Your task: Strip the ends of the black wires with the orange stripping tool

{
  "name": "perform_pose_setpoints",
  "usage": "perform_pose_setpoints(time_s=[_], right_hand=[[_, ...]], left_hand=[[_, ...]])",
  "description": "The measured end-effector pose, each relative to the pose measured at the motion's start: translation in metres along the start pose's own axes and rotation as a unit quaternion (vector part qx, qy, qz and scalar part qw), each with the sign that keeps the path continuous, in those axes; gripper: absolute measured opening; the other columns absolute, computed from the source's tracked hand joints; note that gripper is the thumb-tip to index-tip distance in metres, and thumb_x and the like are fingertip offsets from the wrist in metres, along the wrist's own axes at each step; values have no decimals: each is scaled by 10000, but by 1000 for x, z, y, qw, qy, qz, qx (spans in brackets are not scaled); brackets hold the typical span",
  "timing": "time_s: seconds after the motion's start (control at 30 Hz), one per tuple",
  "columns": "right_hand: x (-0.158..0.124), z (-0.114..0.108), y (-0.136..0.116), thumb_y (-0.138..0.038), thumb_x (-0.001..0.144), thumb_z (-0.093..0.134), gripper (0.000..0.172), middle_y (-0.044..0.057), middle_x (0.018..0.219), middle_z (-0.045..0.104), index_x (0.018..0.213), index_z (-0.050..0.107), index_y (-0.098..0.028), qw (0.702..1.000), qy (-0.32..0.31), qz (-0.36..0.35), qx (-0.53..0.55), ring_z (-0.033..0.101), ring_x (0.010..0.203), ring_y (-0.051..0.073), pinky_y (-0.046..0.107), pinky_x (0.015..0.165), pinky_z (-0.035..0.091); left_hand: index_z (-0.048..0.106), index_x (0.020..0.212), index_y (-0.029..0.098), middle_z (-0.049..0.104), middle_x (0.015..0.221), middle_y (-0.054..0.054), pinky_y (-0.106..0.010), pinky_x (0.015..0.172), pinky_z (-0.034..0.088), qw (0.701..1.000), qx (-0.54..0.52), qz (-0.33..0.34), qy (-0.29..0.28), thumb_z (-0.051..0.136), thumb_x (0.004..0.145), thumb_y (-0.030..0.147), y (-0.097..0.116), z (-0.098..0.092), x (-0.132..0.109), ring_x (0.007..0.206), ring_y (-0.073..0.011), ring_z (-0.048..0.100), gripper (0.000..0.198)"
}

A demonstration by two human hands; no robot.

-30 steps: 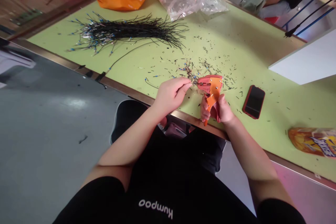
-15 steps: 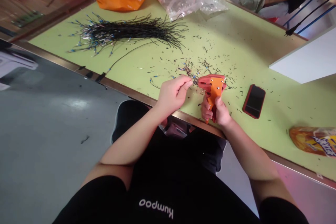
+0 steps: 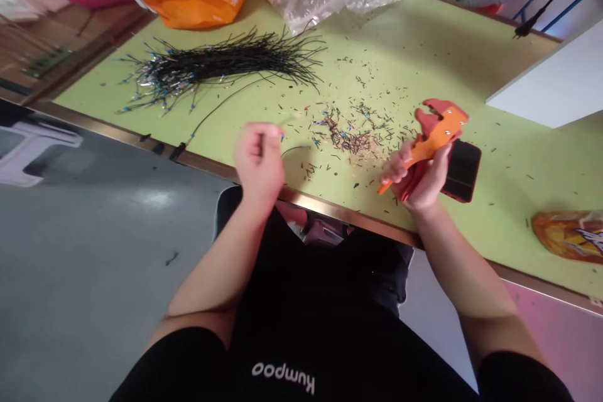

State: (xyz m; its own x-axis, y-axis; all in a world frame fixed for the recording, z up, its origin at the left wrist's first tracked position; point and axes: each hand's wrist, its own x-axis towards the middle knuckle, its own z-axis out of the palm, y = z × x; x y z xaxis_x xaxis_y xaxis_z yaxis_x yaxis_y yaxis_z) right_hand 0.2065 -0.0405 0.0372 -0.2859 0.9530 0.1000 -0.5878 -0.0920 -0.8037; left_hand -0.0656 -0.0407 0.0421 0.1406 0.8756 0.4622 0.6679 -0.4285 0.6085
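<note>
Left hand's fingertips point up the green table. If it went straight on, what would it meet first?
Probably the thin, loose black wire trailing from the bundle of blue-tipped black wires. The left hand is raised above the table, so depth is unclear, and it might pass over.

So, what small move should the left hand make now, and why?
Probably the left hand should pick a black wire from the wire bundle, because the right hand grips the orange wire stripper and the left hand seems empty.

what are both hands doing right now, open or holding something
left hand: fingers pinched shut, raised; cannot tell if holding a thin wire
right hand: closed, holding an orange wire stripper
</note>
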Motion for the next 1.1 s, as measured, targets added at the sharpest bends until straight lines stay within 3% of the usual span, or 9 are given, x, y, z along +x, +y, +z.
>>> perform_pose_setpoints(time_s=[0.17, 0.33, 0.47, 0.7, 0.93, 1.1], right_hand=[[2, 15, 25, -974, 745, 641, 730, -4, 636, 536, 831, 644, -249, 994, -17, 47, -94, 589, 587, 214, 385, 557, 578], [-1, 12, 36, -1027, 708, 587, 785, 50, 741, 613, 875, 650, -263, 986, -36, 110, -123, 668, 728, 266, 398, 588, 598], [-1, 7, 37, -1042, 683, 587, 801, 53, 766, 621, 897, 647, -272, 983, -19, 120, -134, 682, 791, 283, 388, 587, 603], [-4, 8, 36, -960, 808, 582, 719, 23, 746, 593, 933, 638, -254, 984, -81, 109, -114, 673, 731, 236, 338, 593, 584], [-3, -5, 48, -1034, 708, 575, 793, 62, 757, 613, 916, 653, -273, 981, -7, 116, -158, 689, 799, 299, 366, 529, 559], [-4, -8, 48, -1052, 691, 570, 803, 80, 795, 646, 917, 636, -284, 977, 1, 126, -173, 708, 826, 317, 389, 532, 575]], left_hand=[[724, 980, 213, 691, 671, -14, -288, 597, 405, 997, 52, -12, 64, 475, 1116, 426, 20, 27, -18, 623, -157, 639, 355], [730, 960, 206, 743, 701, -18, -276, 586, 393, 990, 90, 56, 87, 466, 1118, 327, 45, 50, -27, 630, -140, 674, 330], [722, 967, 206, 754, 721, -17, -272, 605, 414, 990, 71, 76, 95, 471, 1118, 311, 52, 50, -29, 649, -138, 693, 311], [690, 908, 218, 716, 665, 9, -272, 598, 417, 993, 44, 44, 105, 459, 1129, 341, 48, 51, -29, 613, -129, 674, 343], [699, 982, 197, 799, 778, -13, -259, 620, 441, 994, 31, 68, 82, 473, 1129, 303, 52, 53, -33, 632, -119, 692, 290], [696, 959, 200, 770, 722, -7, -259, 598, 411, 992, 46, 68, 97, 483, 1124, 317, 53, 52, -32, 609, -118, 673, 293]])
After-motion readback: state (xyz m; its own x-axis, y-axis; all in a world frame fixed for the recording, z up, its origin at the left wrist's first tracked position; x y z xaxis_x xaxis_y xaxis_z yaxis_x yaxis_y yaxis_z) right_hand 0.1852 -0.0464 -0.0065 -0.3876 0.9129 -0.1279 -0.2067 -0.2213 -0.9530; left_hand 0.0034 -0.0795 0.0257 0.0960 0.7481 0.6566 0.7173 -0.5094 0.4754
